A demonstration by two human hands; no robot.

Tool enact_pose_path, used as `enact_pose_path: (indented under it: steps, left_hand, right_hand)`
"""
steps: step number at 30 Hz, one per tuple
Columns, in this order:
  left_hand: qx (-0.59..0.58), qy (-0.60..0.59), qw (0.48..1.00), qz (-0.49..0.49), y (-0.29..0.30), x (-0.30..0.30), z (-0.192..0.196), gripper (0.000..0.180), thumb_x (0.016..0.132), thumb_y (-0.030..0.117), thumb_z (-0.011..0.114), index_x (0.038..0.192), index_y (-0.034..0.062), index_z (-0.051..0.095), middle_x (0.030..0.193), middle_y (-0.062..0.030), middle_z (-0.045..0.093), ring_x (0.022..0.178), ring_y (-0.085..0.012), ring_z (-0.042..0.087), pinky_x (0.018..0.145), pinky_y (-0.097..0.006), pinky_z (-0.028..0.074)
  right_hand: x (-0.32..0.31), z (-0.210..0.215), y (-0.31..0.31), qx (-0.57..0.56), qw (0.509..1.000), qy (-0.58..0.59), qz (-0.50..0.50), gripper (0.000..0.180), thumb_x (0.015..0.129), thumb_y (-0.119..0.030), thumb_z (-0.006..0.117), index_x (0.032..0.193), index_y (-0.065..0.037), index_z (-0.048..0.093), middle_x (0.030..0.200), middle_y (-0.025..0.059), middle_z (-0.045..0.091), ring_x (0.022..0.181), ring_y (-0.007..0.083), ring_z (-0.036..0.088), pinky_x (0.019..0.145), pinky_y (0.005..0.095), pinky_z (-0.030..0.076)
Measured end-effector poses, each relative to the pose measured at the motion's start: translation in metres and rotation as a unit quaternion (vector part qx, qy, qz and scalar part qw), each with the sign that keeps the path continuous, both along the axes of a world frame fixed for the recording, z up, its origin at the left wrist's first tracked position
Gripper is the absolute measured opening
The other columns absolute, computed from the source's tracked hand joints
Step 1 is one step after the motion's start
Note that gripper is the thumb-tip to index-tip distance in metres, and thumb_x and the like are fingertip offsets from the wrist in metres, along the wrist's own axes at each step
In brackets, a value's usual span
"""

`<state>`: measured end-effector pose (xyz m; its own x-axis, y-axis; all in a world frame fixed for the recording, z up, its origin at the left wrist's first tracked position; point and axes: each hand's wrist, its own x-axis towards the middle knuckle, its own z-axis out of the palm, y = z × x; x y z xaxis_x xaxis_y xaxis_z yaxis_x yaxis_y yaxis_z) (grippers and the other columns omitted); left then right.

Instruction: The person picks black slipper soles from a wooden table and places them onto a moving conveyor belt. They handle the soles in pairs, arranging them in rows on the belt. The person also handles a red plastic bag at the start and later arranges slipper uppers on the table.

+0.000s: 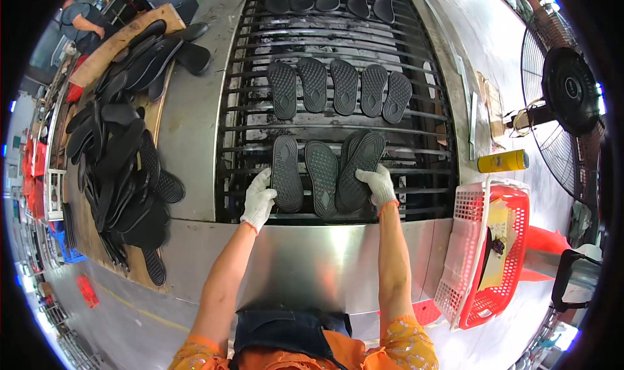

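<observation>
My left hand (259,200), in a white knit glove, grips the left edge of a black shoe sole (286,174) lying on the near bars of a slatted conveyor (244,168). My right hand (378,184), gloved alike, is closed on the right edge of another black sole (361,168), its thumb over the textured top. That sole is tilted and overlaps one more sole (347,142) beneath it. Between my hands rests a separate sole (321,175), its toe turned slightly left. Farther up the bars lies a row of several soles (344,87).
A big heap of black soles (120,168) covers a wooden board at the left. Right of the conveyor stand a white basket (463,246), a red basket (513,266), a yellow bottle (503,161) and a black fan (572,90). Another person (84,25) is at the far left.
</observation>
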<state>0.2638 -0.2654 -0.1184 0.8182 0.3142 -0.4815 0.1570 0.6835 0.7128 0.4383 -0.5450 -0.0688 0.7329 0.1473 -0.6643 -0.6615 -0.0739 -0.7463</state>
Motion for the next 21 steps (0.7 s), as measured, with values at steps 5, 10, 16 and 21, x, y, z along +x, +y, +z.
enact_pose_path:
  steps: [5,10,16,21]
  left_hand:
    - [0.049,0.02,0.999,0.001,-0.006,0.001,0.003,0.068,0.079,-0.017,0.046,0.145,0.0004,0.047,0.128,-0.0119,0.063,0.109,-0.0204,0.065,0.093,-0.034,0.056]
    - [0.105,0.089,0.99,-0.029,-0.008,0.007,0.01,0.064,0.084,-0.009,0.052,0.147,0.0024,0.047,0.126,-0.0075,0.065,0.104,-0.0163,0.066,0.087,-0.03,0.054]
    - [0.176,0.102,0.979,-0.025,-0.003,-0.006,0.006,0.056,0.087,-0.007,0.056,0.142,0.0024,0.052,0.13,-0.01,0.064,0.112,-0.0203,0.065,0.096,-0.034,0.054]
    - [0.285,0.096,0.954,-0.017,-0.005,-0.039,0.037,0.049,0.09,0.008,0.069,0.137,-0.0025,0.057,0.123,-0.0102,0.068,0.111,-0.0179,0.065,0.1,-0.032,0.052]
  right_hand:
    - [0.016,-0.029,-0.033,-0.136,0.986,-0.074,0.059,0.039,0.075,-0.011,0.08,0.111,0.001,0.07,0.102,0.0134,0.075,0.093,0.0246,0.07,0.084,0.0375,0.053]
    - [0.041,-0.027,-0.072,-0.269,0.95,-0.148,0.06,0.033,0.077,-0.003,0.077,0.108,0.003,0.069,0.1,0.0116,0.074,0.087,0.0218,0.07,0.08,0.0368,0.054]
    - [0.067,-0.006,-0.088,-0.411,0.889,-0.183,0.085,0.049,0.069,-0.023,0.08,0.112,-0.001,0.068,0.108,0.0195,0.072,0.103,0.0332,0.069,0.09,0.0412,0.051]
    - [0.089,-0.028,-0.14,-0.385,0.871,-0.291,0.096,0.038,0.079,-0.015,0.071,0.114,0.0,0.069,0.107,0.0171,0.073,0.1,0.0291,0.07,0.089,0.0395,0.052]
